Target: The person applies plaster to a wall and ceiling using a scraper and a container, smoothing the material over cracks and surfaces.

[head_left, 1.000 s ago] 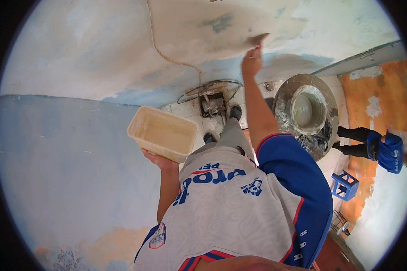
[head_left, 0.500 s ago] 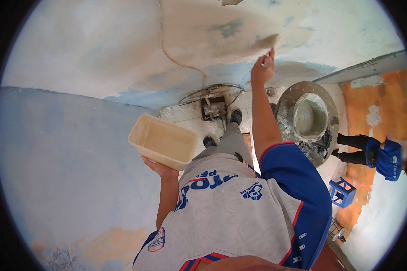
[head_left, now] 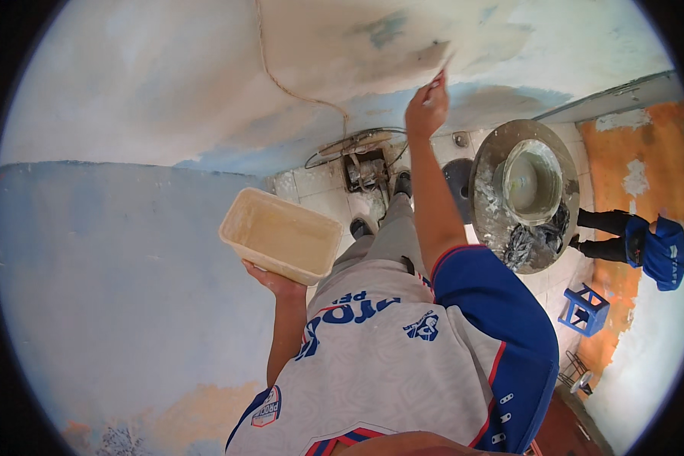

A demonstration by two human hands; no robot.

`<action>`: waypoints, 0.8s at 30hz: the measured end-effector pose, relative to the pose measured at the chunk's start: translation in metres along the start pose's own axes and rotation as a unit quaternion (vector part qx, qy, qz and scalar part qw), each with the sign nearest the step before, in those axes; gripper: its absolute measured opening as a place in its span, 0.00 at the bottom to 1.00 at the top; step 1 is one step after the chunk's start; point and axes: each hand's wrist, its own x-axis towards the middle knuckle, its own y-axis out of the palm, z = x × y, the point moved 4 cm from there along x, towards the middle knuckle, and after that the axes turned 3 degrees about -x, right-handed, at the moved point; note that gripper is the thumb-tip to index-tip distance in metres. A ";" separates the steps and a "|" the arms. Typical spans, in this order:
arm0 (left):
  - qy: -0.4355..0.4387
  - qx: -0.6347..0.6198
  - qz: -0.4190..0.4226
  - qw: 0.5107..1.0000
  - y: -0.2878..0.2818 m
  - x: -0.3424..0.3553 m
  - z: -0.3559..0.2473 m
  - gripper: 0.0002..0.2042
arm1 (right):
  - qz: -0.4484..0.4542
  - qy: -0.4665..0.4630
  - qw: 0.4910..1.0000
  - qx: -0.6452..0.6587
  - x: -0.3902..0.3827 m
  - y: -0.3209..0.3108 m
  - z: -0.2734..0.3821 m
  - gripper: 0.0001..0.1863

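Observation:
My left hand (head_left: 275,280) grips a cream rectangular plastic tub (head_left: 270,260) from below, near my waist. The tub tilts so its open top shows; its inside is pale and smeared. My right arm reaches up and ahead to the patchy wall (head_left: 327,53). In my right hand (head_left: 427,112) is a thin-bladed tool that looks like a putty knife (head_left: 446,64), its blade seen nearly edge-on at the wall. Pale filler with grey and blue patches covers the wall around the blade.
Right of my legs, a round, splattered table (head_left: 485,175) holds a basin (head_left: 509,182) and crumpled black plastic (head_left: 520,247). A cable (head_left: 281,86) runs down the wall to a motor-like machine (head_left: 365,171) by my feet. A blue stool (head_left: 585,310) and another person (head_left: 657,251) are at the right.
My right hand has moved slightly left along the wall, and the blade has turned more edge-on. My left hand still holds the tub, nearly unmoved. The view has shifted a little.

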 end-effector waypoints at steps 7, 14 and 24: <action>-0.004 -0.007 0.026 1.000 -0.016 -0.003 0.002 0.35 | 0.020 -0.110 0.994 -0.019 -0.012 0.062 0.032 0.09; 0.011 0.019 0.021 1.000 -0.003 -0.009 -0.003 0.35 | 0.094 -0.007 0.991 0.093 -0.095 0.046 0.058 0.11; -0.003 0.000 0.029 1.000 -0.021 -0.009 0.002 0.36 | -0.038 0.371 0.819 0.437 0.006 -0.062 -0.029 0.29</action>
